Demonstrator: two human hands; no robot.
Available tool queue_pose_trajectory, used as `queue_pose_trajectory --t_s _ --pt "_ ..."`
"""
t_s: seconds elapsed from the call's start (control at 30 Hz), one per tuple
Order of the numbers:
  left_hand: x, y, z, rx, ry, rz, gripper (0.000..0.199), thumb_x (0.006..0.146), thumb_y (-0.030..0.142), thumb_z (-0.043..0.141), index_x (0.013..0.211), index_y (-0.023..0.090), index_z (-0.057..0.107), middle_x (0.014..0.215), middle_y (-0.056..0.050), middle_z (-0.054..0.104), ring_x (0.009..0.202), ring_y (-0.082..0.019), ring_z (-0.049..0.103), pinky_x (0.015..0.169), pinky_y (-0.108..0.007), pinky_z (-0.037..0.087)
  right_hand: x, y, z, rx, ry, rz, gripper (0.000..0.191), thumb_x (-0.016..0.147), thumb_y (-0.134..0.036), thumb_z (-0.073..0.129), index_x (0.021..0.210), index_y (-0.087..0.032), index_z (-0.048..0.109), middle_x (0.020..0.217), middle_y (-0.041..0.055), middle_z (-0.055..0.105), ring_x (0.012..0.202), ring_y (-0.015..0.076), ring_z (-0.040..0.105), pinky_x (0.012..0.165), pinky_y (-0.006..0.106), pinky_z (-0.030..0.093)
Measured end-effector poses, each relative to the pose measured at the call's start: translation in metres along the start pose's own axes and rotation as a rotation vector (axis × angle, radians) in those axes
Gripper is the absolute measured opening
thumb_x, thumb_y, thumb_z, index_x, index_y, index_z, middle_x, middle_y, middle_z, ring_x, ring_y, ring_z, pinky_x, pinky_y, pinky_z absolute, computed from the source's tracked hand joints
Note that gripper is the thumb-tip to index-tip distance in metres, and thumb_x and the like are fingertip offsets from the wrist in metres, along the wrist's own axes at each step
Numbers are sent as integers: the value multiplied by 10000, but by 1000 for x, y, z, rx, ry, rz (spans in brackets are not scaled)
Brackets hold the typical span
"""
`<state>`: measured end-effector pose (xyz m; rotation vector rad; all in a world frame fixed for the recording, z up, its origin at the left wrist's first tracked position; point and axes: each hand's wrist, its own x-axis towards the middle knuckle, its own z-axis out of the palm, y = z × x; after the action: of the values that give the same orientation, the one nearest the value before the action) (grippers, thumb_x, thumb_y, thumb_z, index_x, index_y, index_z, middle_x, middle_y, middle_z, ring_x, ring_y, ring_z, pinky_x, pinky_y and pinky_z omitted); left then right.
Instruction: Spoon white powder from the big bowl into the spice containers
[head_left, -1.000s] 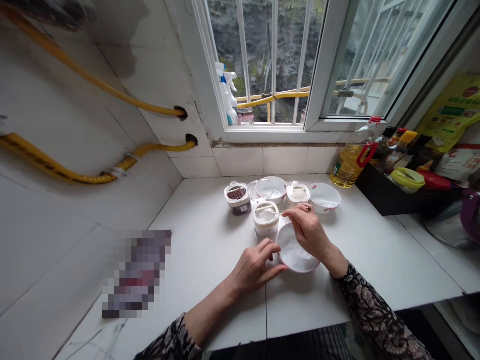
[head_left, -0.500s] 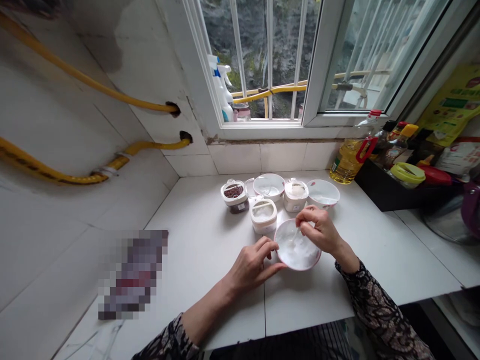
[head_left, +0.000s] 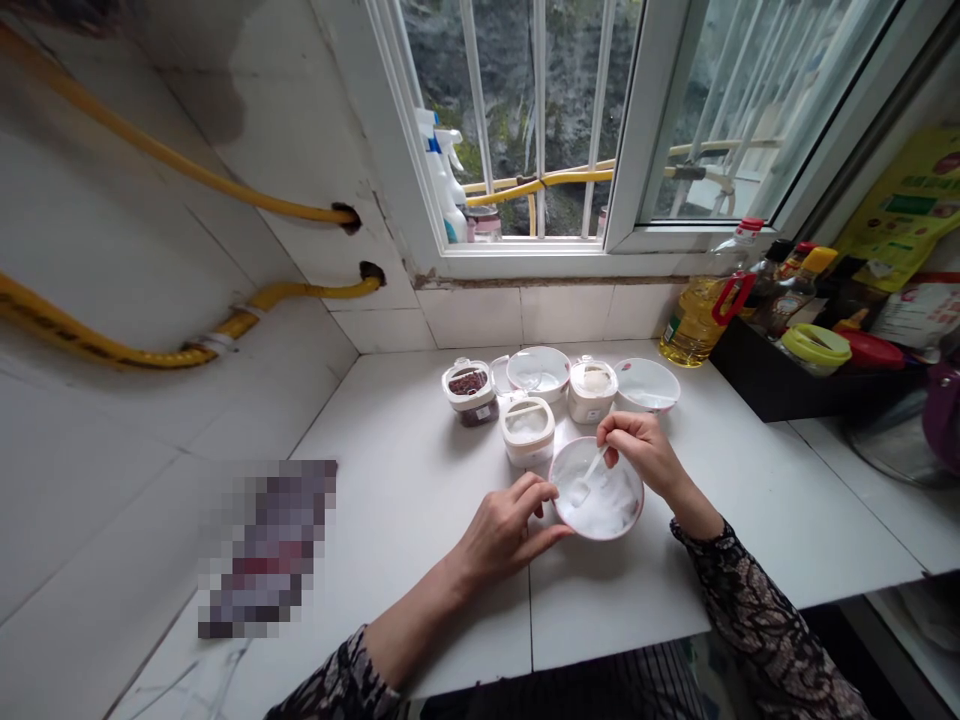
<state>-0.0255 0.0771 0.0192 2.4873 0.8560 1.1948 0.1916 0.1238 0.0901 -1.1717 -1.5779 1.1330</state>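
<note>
A white bowl (head_left: 632, 522) with a pink rim stands on the counter, holding a white powdery or grainy substance (head_left: 609, 503). My left hand (head_left: 510, 525) grips its left side, thumb low on the outside and fingers at the rim. Pinched in my right hand (head_left: 637, 450) is a small white spoon (head_left: 592, 468), its tip down in the white substance. Just behind the bowl sits a jar of white grains (head_left: 528, 432). Farther back are a jar of dark red beans (head_left: 471, 392), a jar of pale contents (head_left: 592, 391) and two more bowls (head_left: 538, 374) (head_left: 647, 386).
An oil bottle (head_left: 694, 315) and a black box (head_left: 772, 385) of condiments stand at the back right. A purple-handled pot (head_left: 900, 435) is at the right edge. Yellow pipes (head_left: 247, 190) run along the left wall, above a blurred-out item (head_left: 274, 550). A barred window (head_left: 536, 120) is behind.
My right hand has shifted slightly to the right and turned, and the spoon shows more clearly, its tip moved left in the bowl. My left hand keeps its place on the bowl.
</note>
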Motion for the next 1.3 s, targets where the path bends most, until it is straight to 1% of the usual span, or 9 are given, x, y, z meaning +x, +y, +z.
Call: queue_pose_trajectory --t_s 0.17,0.57,0.73,0.87,1.0,1.07,1.13,1.23,1.3 --pt "1 0 -1 5 5 7 261 934 426 578 1011 184 517 817 -11 566 602 -98 574 479 -181 476 4 1 -1 116 44 63 135 593 -231 511 542 -176 624 409 -27 550 413 109 486 489 228 396" --pt "2 1 0 9 3 16 258 946 427 560 1009 183 505 813 -9 559 596 -97 569 473 -183 473 8 5 -4 194 86 121 132 594 -221 520 538 -175 630 400 -20 560 406 111 498 498 236 413" --pt "1 1 -1 7 -2 7 256 942 425 565 1010 184 516 809 -6 559 597 -97 574 481 -184 481 9 6 -4 218 119 119 121 607 -222 535 577 -171 641 432 -13 595 439 119 529 543 256 450" --pt "1 0 0 18 -5 7 259 948 430 555 1010 182 510 803 -5 552 587 -95 572 472 -182 476 10 6 2 255 163 73 108 663 -253 576 666 -172 647 523 2 656 525 137 594 626 278 501" --pt "0 0 0 21 -6 6 265 949 434 552 1016 183 503 811 -5 549 587 -92 571 470 -178 477 7 8 14 171 212 -95 129 799 -304 571 819 -188 624 697 19 699 665 173 678 700 311 535" --pt "0 -1 0 18 -5 5 264 949 434 553 1015 184 500 813 -5 547 589 -94 572 472 -179 478 5 9 20 47 235 -242 124 874 -296 534 892 -200 610 799 36 709 741 185 699 726 321 538" --pt "0 -1 1 17 -8 3 263 947 432 557 1017 184 501 811 -4 546 595 -98 577 475 -182 480 2 10 25 -155 229 -424 121 922 -244 496 930 -207 611 866 53 712 811 197 694 766 340 527" --pt "0 0 1 19 -4 0 258 941 426 567 1017 186 507 812 -2 549 600 -101 584 480 -185 479 0 9 28 -454 184 -702 189 937 -136 452 935 -207 627 823 52 708 812 201 663 842 384 493" --pt "0 0 0 18 -2 2 256 942 426 566 1015 187 510 808 -1 550 598 -101 582 479 -186 476 -1 8 27 -530 178 -805 217 932 -95 440 946 -205 626 796 44 706 784 194 650 882 403 474"
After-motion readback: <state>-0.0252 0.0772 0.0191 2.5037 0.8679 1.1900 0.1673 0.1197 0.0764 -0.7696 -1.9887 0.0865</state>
